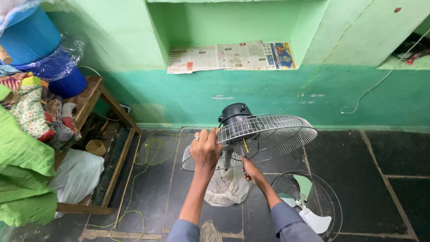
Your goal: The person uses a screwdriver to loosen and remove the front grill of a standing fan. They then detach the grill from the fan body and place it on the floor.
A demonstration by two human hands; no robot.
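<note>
A fan stands in front of me with a black motor housing [236,113] and a round wire rear guard [268,136] tilted toward me. My left hand [205,148], with a ring on one finger, grips the left rim of the guard. Lower down, my right hand [251,169] reaches under the guard and holds a yellow-handled screwdriver [245,146] that points up at the motor's centre. On the floor to the right lies the front wire guard [322,197], with the pale fan blade [313,217] resting on it.
A white plastic bag [227,187] sits under the fan. Green-yellow cord [152,148] loops over the dark stone floor. At left stand a wooden table [117,148], blue buckets [31,31] and green cloth [22,170]. Newspaper [230,56] lines a green wall niche.
</note>
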